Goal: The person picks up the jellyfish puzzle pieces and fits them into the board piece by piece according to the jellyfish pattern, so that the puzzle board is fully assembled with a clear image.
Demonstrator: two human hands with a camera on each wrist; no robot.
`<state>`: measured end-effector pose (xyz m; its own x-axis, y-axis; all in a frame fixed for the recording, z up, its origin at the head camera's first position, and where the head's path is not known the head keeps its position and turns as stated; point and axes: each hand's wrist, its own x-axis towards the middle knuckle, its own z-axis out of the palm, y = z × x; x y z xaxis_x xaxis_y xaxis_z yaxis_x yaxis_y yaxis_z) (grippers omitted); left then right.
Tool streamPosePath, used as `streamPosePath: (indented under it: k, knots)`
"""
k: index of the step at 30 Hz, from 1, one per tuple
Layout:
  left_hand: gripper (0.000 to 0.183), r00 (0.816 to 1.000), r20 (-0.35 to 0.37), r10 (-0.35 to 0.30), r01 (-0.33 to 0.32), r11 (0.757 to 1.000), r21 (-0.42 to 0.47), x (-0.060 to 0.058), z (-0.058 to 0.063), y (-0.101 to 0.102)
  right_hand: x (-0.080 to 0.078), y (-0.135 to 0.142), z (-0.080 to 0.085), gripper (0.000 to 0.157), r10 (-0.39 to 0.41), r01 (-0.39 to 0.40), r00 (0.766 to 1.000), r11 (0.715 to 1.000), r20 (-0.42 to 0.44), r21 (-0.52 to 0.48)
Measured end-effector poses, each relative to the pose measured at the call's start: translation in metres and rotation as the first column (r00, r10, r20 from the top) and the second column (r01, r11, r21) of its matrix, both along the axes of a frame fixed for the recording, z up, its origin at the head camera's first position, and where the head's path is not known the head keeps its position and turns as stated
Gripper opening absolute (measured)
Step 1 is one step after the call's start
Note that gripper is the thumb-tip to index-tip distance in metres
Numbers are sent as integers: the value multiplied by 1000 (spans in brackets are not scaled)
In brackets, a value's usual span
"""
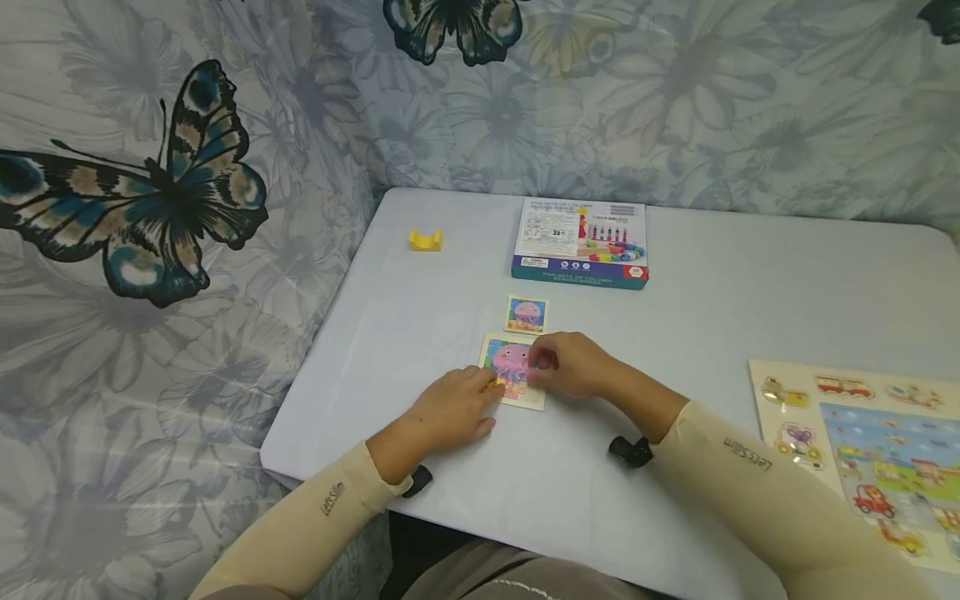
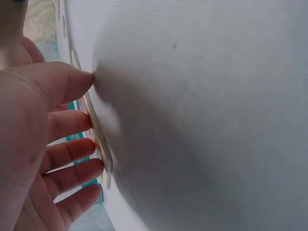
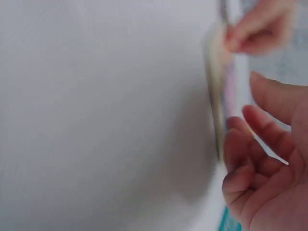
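A small square jigsaw puzzle with a pink jellyfish picture and a pale wooden border lies flat on the table. My left hand rests its fingertips on the puzzle's lower left part; in the left wrist view its fingers lie fairly straight against the board, and the thumb is at the near edge. At the right side of the puzzle is my right hand, its fingers loosely bent and the thumb apart from them in the right wrist view. Just beyond the puzzle lies a smaller jellyfish picture card.
Farther back on the white table is a flat printed box. A yellow curved block stands at the back left. At the right, partly behind my right forearm, lies a large wooden puzzle board with vehicle pictures.
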<state>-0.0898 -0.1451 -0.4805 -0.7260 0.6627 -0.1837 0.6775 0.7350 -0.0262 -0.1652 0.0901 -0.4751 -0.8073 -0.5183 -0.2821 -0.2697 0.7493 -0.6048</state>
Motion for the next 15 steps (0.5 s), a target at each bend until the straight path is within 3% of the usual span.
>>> streamPosePath:
  k: [8,15]
  knots:
    - [40,997,75,5,-8,999,44,-6,6,3,4,78,17,37,-128,131,991,982,-32,138]
    - [47,997,75,21,-26,997,66,-21,3,5,22,135,5,50,-111,138,981,974,-157,177]
